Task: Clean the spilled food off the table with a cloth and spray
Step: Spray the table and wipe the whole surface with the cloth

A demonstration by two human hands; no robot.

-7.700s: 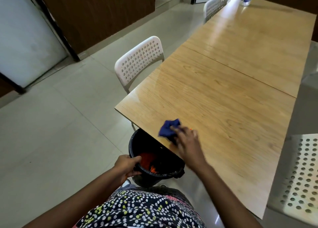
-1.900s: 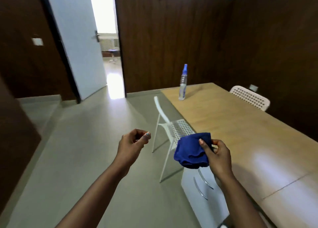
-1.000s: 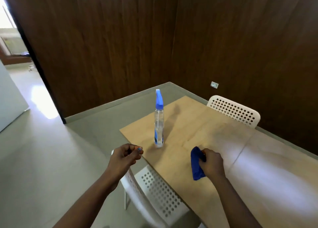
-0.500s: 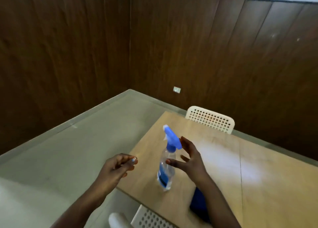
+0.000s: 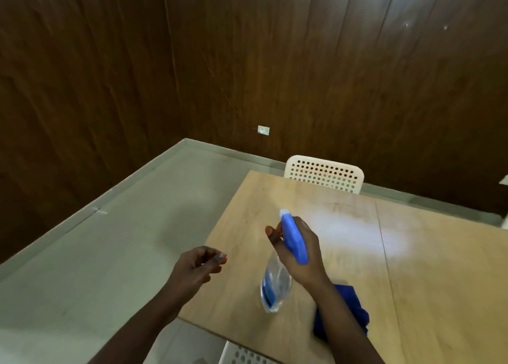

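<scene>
The left hand (image 5: 196,267) hovers over the floor just off the light wooden surface (image 5: 428,281), its fingers loosely curled and holding nothing. To its right, the right hand (image 5: 298,251) wraps its fingers around the neck of the clear plastic spray bottle with a blue trigger head (image 5: 277,281), whose long axis leans slightly, base toward the surface's near edge. The crumpled dark blue cloth (image 5: 349,311) lies on the surface just right of the bottle, under the right forearm, so the right hand is nearer to it.

Blue cloth (image 5: 354,306) partly hidden behind right forearm, near chair (image 5: 242,356) cut off by bottom edge, bottle (image 5: 275,286) blurred
</scene>
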